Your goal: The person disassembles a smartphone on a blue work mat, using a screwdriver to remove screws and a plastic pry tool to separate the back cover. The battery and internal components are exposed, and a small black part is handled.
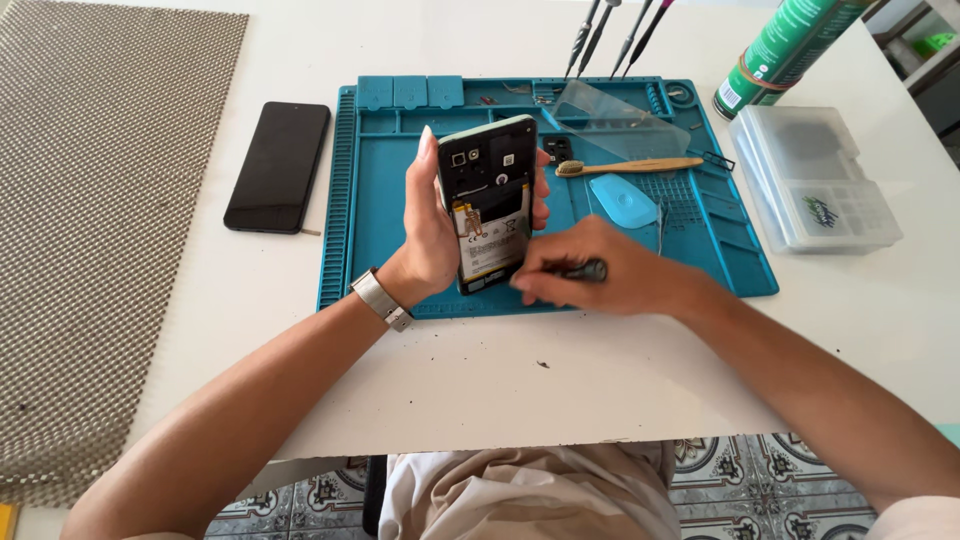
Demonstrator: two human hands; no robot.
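Beige cloth over the person's lap [530, 495] sat closest to where I stood, at the near edge of the white table [480, 390]. On the far left lay a grey woven mat [90, 220], and in the middle of the table a blue work mat [390, 170] with ridged sides and small trays along its top. Both forearms reached in over the table onto it.

The left hand [435, 235], with a metal watch band [381, 298] at the wrist, was clamped around an opened phone [488, 200], holding it upright and tilted above the blue mat, back cover off, battery and black inner plate facing me. The right hand [600, 275] was closed around a dark-handled tool [585, 270], its tip hidden at the phone's lower edge; I couldn't tell whether it touched.

Right of the mat stood a clear plastic box [815, 180], and behind it a green can [785, 45] lying at a slant. A second phone [278, 165], black and face up, lay left of the mat. On the mat's far side rested a clear sheet [620, 120], a wooden brush [630, 166] and a pale blue pick [622, 198].
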